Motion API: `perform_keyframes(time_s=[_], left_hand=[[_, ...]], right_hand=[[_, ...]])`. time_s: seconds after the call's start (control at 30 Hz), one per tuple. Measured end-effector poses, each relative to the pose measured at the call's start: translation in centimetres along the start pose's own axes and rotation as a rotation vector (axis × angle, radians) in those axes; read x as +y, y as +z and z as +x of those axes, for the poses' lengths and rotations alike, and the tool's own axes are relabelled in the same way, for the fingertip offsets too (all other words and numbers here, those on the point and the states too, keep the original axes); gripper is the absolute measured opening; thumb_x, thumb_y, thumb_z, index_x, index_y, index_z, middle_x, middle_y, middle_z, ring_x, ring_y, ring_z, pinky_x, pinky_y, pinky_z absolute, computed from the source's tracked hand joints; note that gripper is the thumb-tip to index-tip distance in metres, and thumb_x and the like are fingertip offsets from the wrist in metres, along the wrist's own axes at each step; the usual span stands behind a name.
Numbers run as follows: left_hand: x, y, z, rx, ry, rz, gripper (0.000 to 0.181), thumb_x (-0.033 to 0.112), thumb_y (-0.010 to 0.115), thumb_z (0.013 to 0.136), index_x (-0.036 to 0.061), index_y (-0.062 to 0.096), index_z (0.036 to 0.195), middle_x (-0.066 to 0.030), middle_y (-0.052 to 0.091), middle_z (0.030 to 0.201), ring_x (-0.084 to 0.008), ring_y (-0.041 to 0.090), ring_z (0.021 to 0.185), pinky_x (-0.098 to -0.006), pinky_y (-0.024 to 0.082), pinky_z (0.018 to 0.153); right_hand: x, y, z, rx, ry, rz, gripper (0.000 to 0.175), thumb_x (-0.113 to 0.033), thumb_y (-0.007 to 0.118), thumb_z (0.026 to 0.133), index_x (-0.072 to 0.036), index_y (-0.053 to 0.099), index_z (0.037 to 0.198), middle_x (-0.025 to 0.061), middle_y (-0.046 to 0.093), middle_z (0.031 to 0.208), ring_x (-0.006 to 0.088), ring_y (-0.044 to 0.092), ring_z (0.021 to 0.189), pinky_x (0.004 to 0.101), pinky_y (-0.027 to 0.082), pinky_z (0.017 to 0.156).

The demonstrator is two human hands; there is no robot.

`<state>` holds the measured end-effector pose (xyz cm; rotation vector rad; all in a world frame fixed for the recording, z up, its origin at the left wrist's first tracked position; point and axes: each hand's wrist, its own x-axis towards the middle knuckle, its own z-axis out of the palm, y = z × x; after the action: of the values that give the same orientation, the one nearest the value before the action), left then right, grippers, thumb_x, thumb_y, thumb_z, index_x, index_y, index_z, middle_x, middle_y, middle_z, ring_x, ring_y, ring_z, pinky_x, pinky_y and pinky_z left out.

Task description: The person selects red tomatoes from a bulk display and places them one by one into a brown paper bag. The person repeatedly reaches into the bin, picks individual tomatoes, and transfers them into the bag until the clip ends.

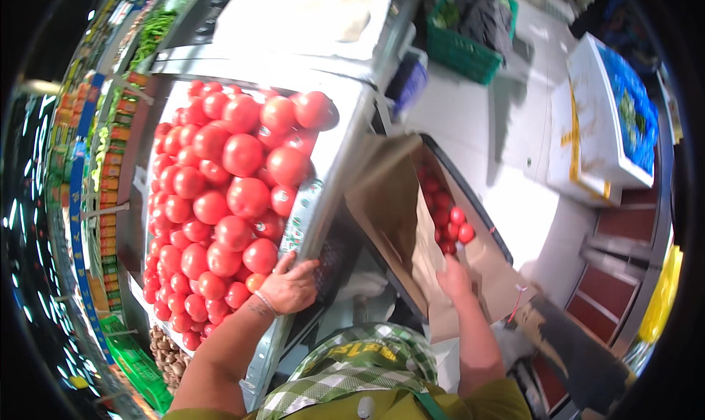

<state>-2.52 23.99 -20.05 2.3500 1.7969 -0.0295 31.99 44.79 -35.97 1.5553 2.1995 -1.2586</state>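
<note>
A large pile of red tomatoes (212,208) lies on the metal display stand. My left hand (289,285) rests at the stand's right edge, fingers spread, beside the lowest tomatoes and just below a printed strip (301,213) along that edge; whether it grips anything is unclear. To the right, my right hand (456,279) is closed on brown lining paper (391,199) in a dark-rimmed crate (468,194). Small red tomatoes (451,227) lie inside the crate, just above that hand, partly covered by the paper. The crate sits lower than the display.
A green plastic crate (465,45) with leafy greens and dark cloth stands on the floor (529,117). White foam boxes (589,139), one with blue plastic, stand at right. Brown mushrooms (168,354) lie below the tomato pile. Packed shelves (113,188) line the left side.
</note>
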Motion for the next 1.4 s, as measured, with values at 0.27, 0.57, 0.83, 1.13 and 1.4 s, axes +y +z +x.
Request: perform_keyframes(time_s=[0.27, 0.57, 0.83, 1.13, 1.4], left_hand=[[-0.8, 1.4, -0.9, 0.104, 0.093, -0.053, 0.015, 0.023, 0.063, 0.081, 0.0134, 0.065, 0.070, 0.0016, 0.063, 0.080, -0.0239, 0.048, 0.131, -0.0617, 0.025, 0.115], [-0.6, 1.1, -1.0, 0.121, 0.110, 0.036, 0.017, 0.028, 0.060, 0.078, 0.0171, 0.067, 0.068, 0.0034, 0.064, 0.078, -0.0248, 0.049, 0.127, -0.0603, 0.026, 0.114], [-0.6, 1.6, -1.3, 0.148, 0.121, -0.005, 0.019, 0.029, 0.059, 0.079, 0.0167, 0.071, 0.072, 0.0034, 0.067, 0.083, -0.0243, 0.052, 0.126, -0.0589, 0.025, 0.115], [-1.1, 1.6, -1.2, 0.133, 0.109, -0.031, 0.016, 0.026, 0.057, 0.083, 0.0170, 0.067, 0.075, 0.0035, 0.065, 0.084, -0.0236, 0.048, 0.130, -0.0570, 0.024, 0.116], [-1.0, 2.3, -0.9, 0.203, 0.074, -0.029, 0.013, 0.025, 0.058, 0.080, 0.0165, 0.067, 0.075, 0.0029, 0.066, 0.092, -0.0237, 0.046, 0.131, -0.0559, 0.029, 0.117]], right_hand=[[-7.2, -18.7, -11.7, 0.323, -0.096, 0.158, 0.027, -0.014, 0.068, 0.080, 0.001, 0.064, 0.102, 0.0193, 0.069, 0.083, 0.0278, 0.067, 0.072, 0.0369, 0.053, 0.071], [-18.4, -30.6, -14.6, 0.555, -0.376, 0.553, 0.026, -0.001, 0.068, 0.078, 0.004, 0.063, 0.102, 0.0028, 0.068, 0.084, 0.0115, 0.061, 0.071, 0.0277, 0.051, 0.067], [-34.9, -34.4, 3.2, 0.348, -0.725, 0.389, 0.045, -0.007, 0.066, 0.078, 0.001, 0.060, 0.122, 0.0068, 0.068, 0.109, 0.0140, 0.062, 0.099, 0.0301, 0.050, 0.087], [-49.5, -37.2, 21.6, 0.038, -0.692, 0.247, 0.052, -0.004, 0.069, 0.070, -0.004, 0.063, 0.122, 0.0038, 0.069, 0.107, 0.0153, 0.064, 0.094, 0.0321, 0.052, 0.086], [-50.8, -27.5, 24.6, 1.102, -0.981, -0.275, 0.069, -0.031, 0.079, 0.075, -0.012, 0.053, 0.136, 0.0145, 0.054, 0.136, 0.0367, 0.048, 0.128, 0.0432, 0.039, 0.108]])
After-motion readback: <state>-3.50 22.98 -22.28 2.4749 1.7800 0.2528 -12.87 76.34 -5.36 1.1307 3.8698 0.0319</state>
